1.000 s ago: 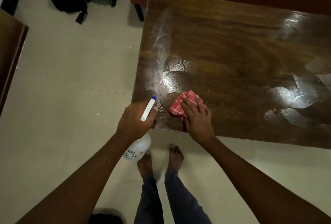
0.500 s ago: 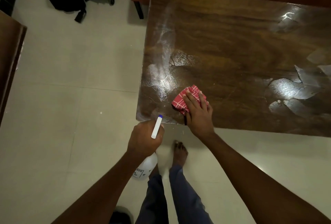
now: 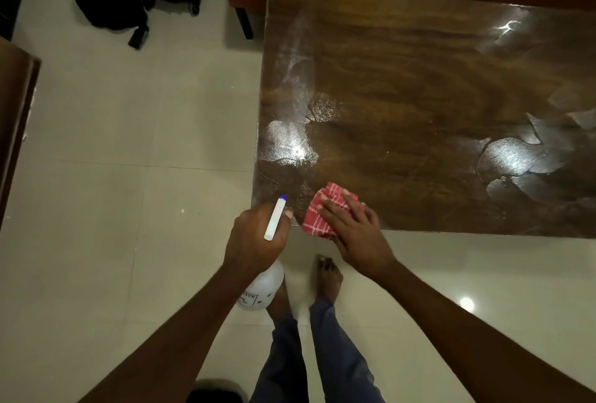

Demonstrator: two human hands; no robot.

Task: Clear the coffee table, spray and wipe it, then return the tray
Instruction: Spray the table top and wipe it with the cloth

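Two hands at the near left corner of a glossy, wet-streaked dark wooden coffee table (image 3: 419,96): right hand (image 3: 358,235) flat on a folded red checked cloth (image 3: 317,219), left hand (image 3: 254,235) gripping a white plastic spray bottle (image 3: 261,289) just off the edge.

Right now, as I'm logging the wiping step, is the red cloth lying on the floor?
No, the right hand presses the red cloth flat on the coffee table at its near edge.

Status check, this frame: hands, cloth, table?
Left hand grips white plastic spray bottle. Right hand presses red checked cloth on dark wooden coffee table, near-left corner. Nothing blocking.
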